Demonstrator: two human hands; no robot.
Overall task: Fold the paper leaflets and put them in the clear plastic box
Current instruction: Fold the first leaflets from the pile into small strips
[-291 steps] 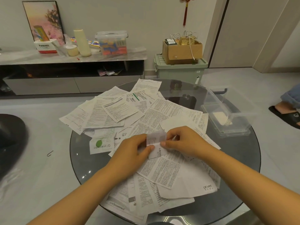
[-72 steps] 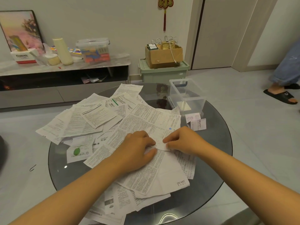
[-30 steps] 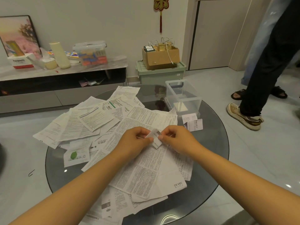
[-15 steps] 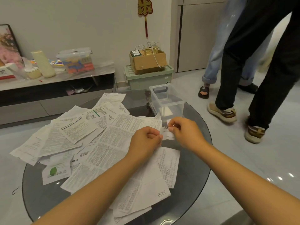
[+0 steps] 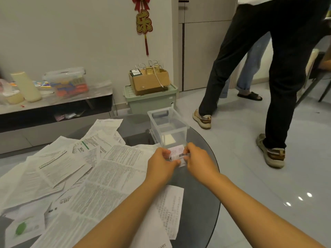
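A small folded leaflet [image 5: 179,152] with a barcode strip is pinched between my left hand [image 5: 162,163] and my right hand [image 5: 198,161], just in front of the clear plastic box [image 5: 168,125]. The box stands open at the far right of the round glass table [image 5: 200,192], with a pale folded paper lying on its bottom. Several unfolded printed leaflets [image 5: 111,174] lie spread over the left and middle of the table. One narrow leaflet [image 5: 170,210] lies under my forearms.
Two people stand on the tiled floor to the right of the table, one in black trousers [image 5: 279,74] and one in jeans behind. A cardboard box [image 5: 148,81] sits on a green storage bin [image 5: 152,99] beyond the table. A low cabinet [image 5: 53,111] runs along the wall at left.
Both hands lifted the small folded leaflet off the pile and carried it right, toward the clear box. The view swung right, and two people walked in beside the table.
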